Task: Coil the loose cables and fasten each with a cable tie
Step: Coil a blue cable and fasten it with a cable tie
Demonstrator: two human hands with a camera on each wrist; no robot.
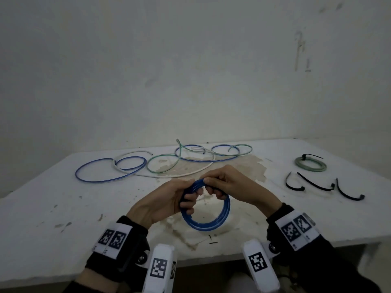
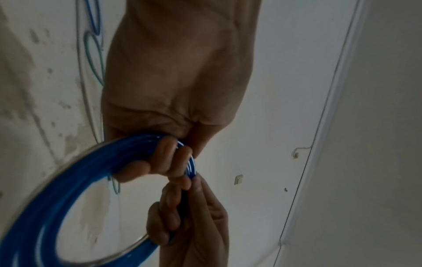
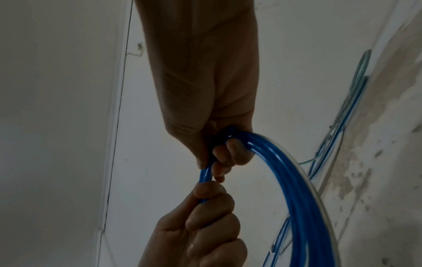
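The blue cable coil hangs in the air just above the near middle of the white table, wound into several turns and held upright as a ring by both hands at its top. The left hand grips the ring at about ten o'clock, its fingers curled round the bundled turns; the right hand grips it at about one o'clock, fingers wrapped over the strands, thumb pressed down beside the left hand's thumb. Both palms face inward, knuckles nearly touching, wrists bent toward each other. No brand or readable writing shows on the cable; the white wrist bands carry only black-and-white square marker patterns. At twelve o'clock from the coil, farther back on the table, loose cables in blue, green and white lie in overlapping loops. At two o'clock sits a grey-green coil already bound by a black tie, and at three o'clock three black cable ties lie apart from one another. A brownish stain marks the table's middle.
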